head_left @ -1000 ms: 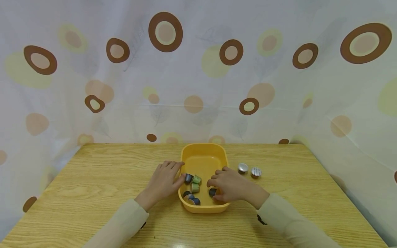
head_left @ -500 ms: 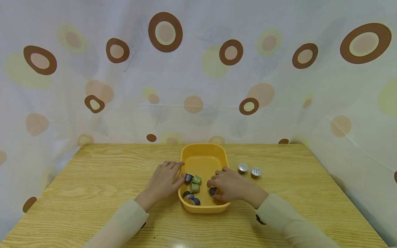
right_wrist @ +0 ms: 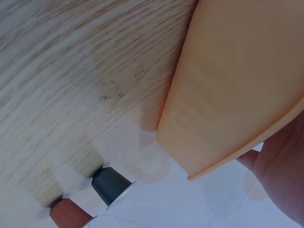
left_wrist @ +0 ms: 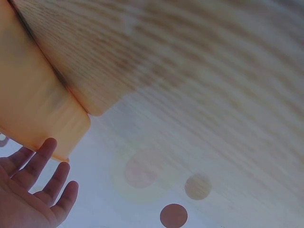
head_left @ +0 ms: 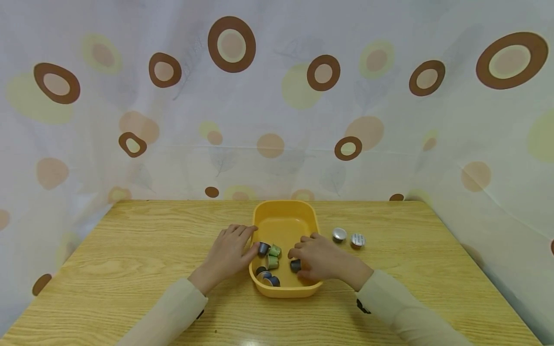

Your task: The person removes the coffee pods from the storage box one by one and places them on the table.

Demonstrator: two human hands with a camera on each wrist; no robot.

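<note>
In the head view a yellow tray (head_left: 285, 292) holds several coffee capsules. My left hand (head_left: 229, 252) reaches over the tray's left rim with spread, relaxed fingers; its thumb lies beside a dark grey capsule (head_left: 263, 248), and whether it touches is unclear. Two green capsules, one of them a pale green capsule (head_left: 272, 262), lie by that one, and a blue capsule (head_left: 272, 281) sits among dark ones in the near left corner. Over the right rim comes my right hand (head_left: 324, 259), its thumb and fingers curled about a black capsule (head_left: 295, 265). The tray wall hides its fingertips in the right wrist view.
Right of the tray, a black capsule (right_wrist: 110, 184) and a brown capsule (right_wrist: 70, 213) stand foil side up on the wooden table (head_left: 164, 250). A patterned sheet (head_left: 277, 96) hangs behind the table and along its sides.
The black capsule at my right hand has turned and shifted slightly left and away from me. My right hand has barely moved; my left hand stays in place.
</note>
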